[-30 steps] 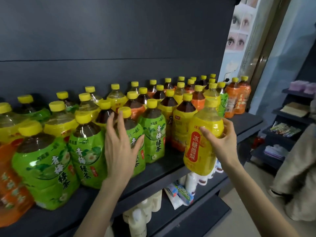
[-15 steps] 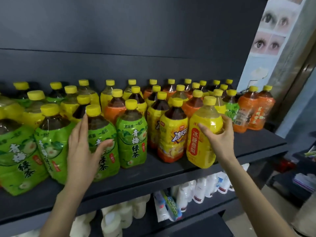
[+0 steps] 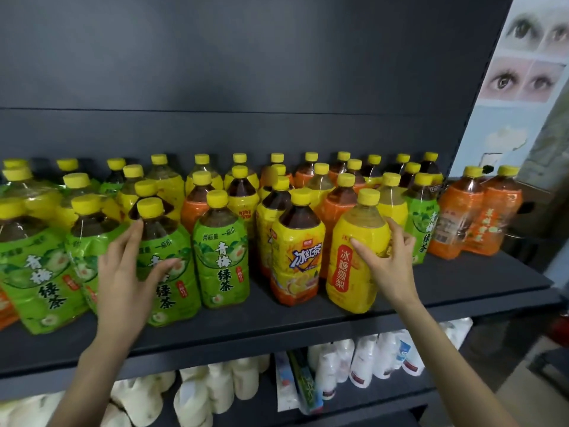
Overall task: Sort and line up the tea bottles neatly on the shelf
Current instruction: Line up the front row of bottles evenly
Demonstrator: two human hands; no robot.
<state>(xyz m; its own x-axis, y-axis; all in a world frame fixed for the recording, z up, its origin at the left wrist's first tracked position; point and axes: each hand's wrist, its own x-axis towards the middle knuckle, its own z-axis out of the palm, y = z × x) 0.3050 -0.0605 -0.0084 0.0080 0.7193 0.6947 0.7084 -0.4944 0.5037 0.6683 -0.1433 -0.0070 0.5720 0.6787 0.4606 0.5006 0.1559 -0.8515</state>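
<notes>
Head view shows a dark shelf (image 3: 277,331) packed with tea bottles that have yellow caps; the right hand (image 3: 392,266) holds a yellow pear bottle (image 3: 346,272) that stands near the front edge, toward the right end; the thumb lies on the front and the fingers (image 3: 400,241) curl round the far side. The left hand (image 3: 123,272) rests on a green tea bottle (image 3: 167,294) near the front edge, left of the middle; its fingers are straight along the bottle's side with the thumb across the label, so it touches more than it grips. Between the hands stand one more green bottle (image 3: 220,260) and an iced tea bottle (image 3: 297,260), both upright. I think the job is about half done; the front row looks mostly straight, and the greens sit together on the left; behind it, yellow, orange and green bottles are mixed up, and two orange bottles (image 3: 471,220) stand apart at the right end; those need sorting. White bottles (image 3: 215,392) sit on the shelf below.
</notes>
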